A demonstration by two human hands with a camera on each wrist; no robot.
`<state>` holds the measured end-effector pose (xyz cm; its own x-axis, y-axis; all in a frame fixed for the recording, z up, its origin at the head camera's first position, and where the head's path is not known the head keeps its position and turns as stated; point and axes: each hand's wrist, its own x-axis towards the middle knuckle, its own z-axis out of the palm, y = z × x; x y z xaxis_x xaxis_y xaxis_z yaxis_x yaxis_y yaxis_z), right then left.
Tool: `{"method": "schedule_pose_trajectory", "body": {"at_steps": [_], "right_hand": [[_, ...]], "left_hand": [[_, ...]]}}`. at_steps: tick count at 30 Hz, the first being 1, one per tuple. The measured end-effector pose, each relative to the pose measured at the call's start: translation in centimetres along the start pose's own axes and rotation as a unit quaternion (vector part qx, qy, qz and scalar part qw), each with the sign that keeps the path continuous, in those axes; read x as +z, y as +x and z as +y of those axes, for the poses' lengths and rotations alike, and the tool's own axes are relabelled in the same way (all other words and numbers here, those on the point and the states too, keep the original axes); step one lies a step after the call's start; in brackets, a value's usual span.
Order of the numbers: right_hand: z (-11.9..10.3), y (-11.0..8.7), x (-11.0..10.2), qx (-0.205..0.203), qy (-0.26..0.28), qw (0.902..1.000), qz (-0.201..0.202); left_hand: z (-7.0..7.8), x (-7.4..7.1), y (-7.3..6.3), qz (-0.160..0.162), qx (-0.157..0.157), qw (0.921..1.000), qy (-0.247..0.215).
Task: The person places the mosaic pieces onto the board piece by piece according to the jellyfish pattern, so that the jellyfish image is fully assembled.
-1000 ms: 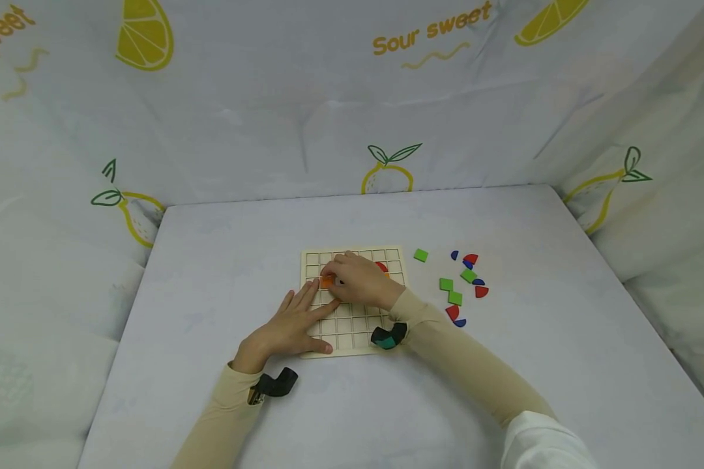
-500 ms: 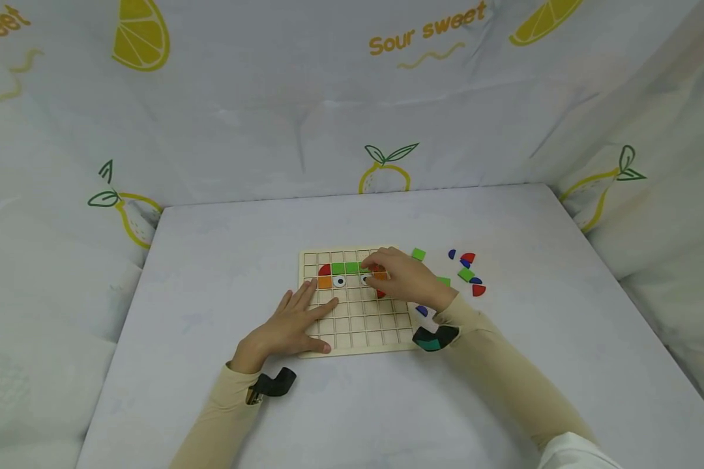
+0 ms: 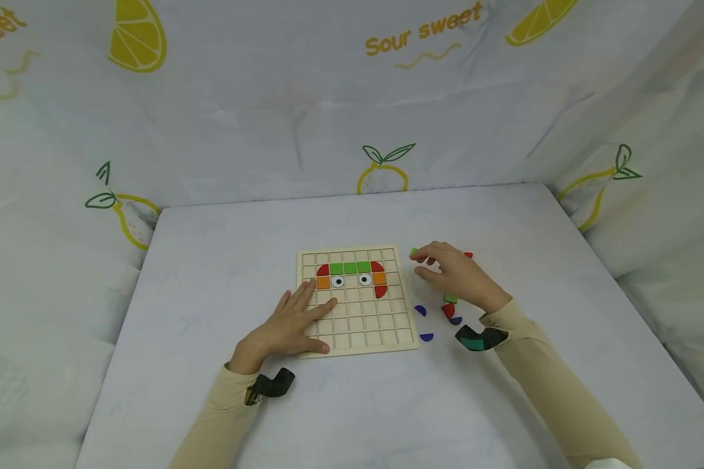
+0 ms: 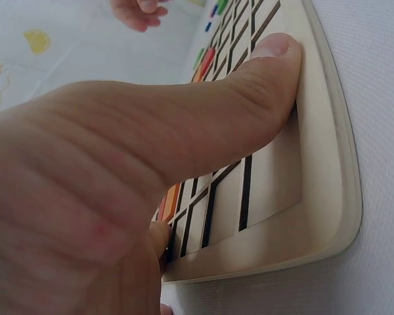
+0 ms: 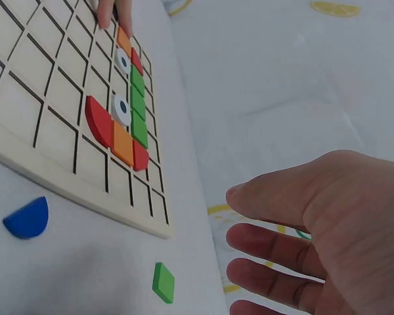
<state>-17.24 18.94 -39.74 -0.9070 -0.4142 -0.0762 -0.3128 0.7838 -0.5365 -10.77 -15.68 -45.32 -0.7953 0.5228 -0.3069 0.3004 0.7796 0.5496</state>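
Note:
My left hand (image 3: 284,329) lies spread with straight fingers on the left side of a pale wooden grid board (image 3: 360,322). In the left wrist view its thumb (image 4: 269,72) rests by the board's edge. Set in the upper grid are three green squares (image 3: 350,268), red quarter-rounds (image 3: 381,291), orange squares (image 3: 379,278) and two white eye pieces (image 3: 365,279). Right of the board, my right hand (image 3: 460,277) hovers over loose pieces, fingers loosely bent, and the right wrist view shows nothing between them. A loose green square (image 5: 163,283) is near it. Several pieces are hidden beneath this hand.
Loose blue half-rounds (image 3: 426,337) lie beside the board's right edge. A red quarter-round (image 3: 448,311) and a green square (image 3: 450,298) are just below the right hand. The white-covered table (image 3: 240,241) meets a lemon-printed cloth (image 3: 270,117) at the back and sides.
My right hand has moved right, from the left eye piece across the board to the loose pieces, uncovering the set pieces. The left hand has stayed in place.

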Motion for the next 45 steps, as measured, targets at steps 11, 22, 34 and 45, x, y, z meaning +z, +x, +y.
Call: {"method": "schedule_pose_trajectory", "body": {"at_steps": [11, 22, 34, 45], "right_hand": [[3.2, -2.4, -2.0, 0.059, 0.025, 0.9976, 0.026], [5.4, -4.3, -2.6, 0.083, 0.047, 0.9949, 0.031], [8.3, -5.7, -2.1, 0.128, 0.039, 0.9900, 0.045], [10.2, -5.8, -1.6, 0.139, 0.046, 0.9889, 0.026]], "left_hand": [[0.6, -0.2, 0.1, 0.000, 0.005, 0.9999, 0.009], [0.7, 0.0, 0.4, 0.004, -0.004, 0.9998, 0.017], [-2.2, 2.1, -1.4, 0.123, 0.016, 0.9522, -0.279], [-2.0, 4.1, -2.8, 0.259, -0.042, 0.9498, -0.170]]}}
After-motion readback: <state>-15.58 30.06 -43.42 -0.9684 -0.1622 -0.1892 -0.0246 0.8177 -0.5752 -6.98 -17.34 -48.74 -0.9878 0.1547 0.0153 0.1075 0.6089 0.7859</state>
